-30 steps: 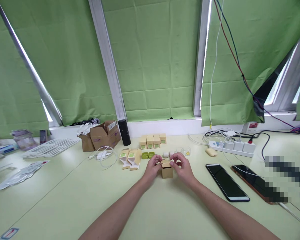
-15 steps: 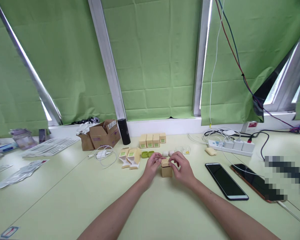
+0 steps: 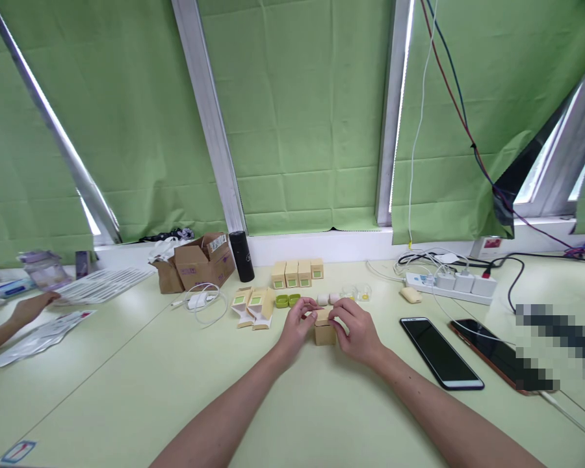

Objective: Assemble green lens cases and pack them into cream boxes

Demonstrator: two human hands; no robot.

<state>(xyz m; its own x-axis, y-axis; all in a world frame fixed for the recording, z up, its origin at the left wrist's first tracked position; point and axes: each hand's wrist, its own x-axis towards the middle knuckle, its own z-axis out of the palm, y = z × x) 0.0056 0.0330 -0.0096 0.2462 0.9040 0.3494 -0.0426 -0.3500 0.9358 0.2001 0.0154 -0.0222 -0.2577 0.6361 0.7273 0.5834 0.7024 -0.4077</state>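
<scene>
Room: smooth table (image 3: 389, 325), just left of the phone (image 3: 441, 354).
Little box (image 3: 325, 335): square brown card, farther left.
Left hand (image 3: 295, 329): half curled at its edge; I can't tell the grip.
Right hand (image 3: 357, 331): pinching its lid.

The pale green tabletop (image 3: 292, 416) was softly and evenly lit; white light was admitted around green fabric blinds (image 3: 297, 117) beyond the bare right hand (image 3: 357, 331), to whose right a dark patch (image 3: 565, 333) was pixelated.
</scene>
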